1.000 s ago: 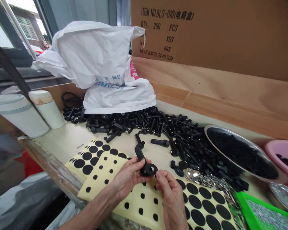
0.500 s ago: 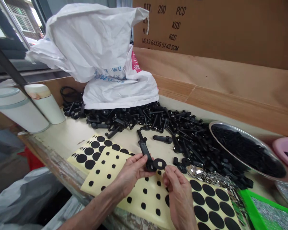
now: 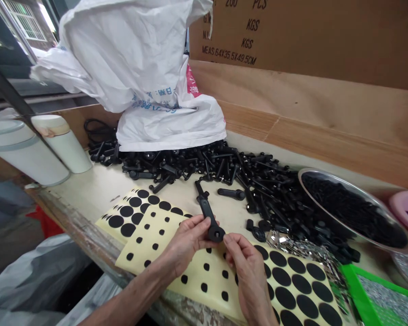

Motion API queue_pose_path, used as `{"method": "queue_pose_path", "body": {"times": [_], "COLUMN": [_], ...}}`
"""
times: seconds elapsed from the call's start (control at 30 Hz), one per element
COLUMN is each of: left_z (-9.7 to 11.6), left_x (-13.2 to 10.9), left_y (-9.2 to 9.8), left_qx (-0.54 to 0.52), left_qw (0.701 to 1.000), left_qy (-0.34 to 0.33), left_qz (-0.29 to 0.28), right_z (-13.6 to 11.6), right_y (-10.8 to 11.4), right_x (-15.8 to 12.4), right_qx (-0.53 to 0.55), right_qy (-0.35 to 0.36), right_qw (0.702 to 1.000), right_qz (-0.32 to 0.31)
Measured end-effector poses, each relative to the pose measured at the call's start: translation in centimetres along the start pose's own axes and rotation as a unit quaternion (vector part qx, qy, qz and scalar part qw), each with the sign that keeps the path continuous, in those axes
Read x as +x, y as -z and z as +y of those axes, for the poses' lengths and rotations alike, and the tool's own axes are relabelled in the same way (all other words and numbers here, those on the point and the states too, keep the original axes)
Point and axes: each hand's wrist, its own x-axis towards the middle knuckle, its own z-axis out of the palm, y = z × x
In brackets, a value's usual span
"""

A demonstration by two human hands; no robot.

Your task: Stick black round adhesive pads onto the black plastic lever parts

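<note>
My left hand (image 3: 187, 240) grips a jointed black plastic arm (image 3: 207, 209) by its wide round end, its thin tip pointing away from me. A black ring-shaped sticker (image 3: 213, 232) lies over that round end, around a small pale hole. My right hand (image 3: 247, 267) is closed in a pinch at the ring's right edge. Beneath both hands lies a yellow backing sheet (image 3: 194, 277) with small black dots. Another yellow sheet (image 3: 287, 268) with large black discs is by my right hand.
Behind is a heap of black plastic arms (image 3: 221, 163) under a white sack (image 3: 170, 129). On the right stand a metal bowl (image 3: 302, 174), a pink basin (image 3: 403, 203), a green tray (image 3: 355, 280) and loose metal parts (image 3: 292, 242). Two pale flasks (image 3: 68, 147) are at left.
My right hand has moved left, bringing the ring sticker from beside the arm's round end onto it. My left hand keeps its grip. The view has tipped slightly down.
</note>
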Motion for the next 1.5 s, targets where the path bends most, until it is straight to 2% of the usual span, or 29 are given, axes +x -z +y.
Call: {"method": "queue_pose_path", "body": {"times": [0.2,0.4,0.6,1.1,1.5], "left_z": [-0.1,-0.1,-0.1,0.0,-0.1], "left_x": [0.0,0.2,0.1,-0.3,-0.2], "left_y": [0.0,0.3,0.1,0.1,0.1], "left_qx": [-0.002,-0.023,0.005,0.024,0.033], "left_qw": [1.000,1.000,1.000,1.000,0.999], "left_qy": [-0.004,0.003,0.005,-0.006,-0.017], "left_qz": [0.013,0.014,0.017,0.001,-0.011], "right_z": [0.2,0.9,0.7,0.8,1.3], "right_y": [-0.1,0.5,0.3,0.4,0.3], "right_x": [-0.1,-0.1,0.1,0.4,0.4], "right_qx": [-0.009,0.026,0.031,0.005,-0.005], "right_qy": [0.020,0.024,0.011,-0.014,-0.002], "right_qw": [1.000,0.999,0.999,1.000,1.000], "right_qz": [0.002,0.007,-0.014,-0.007,0.000]}}
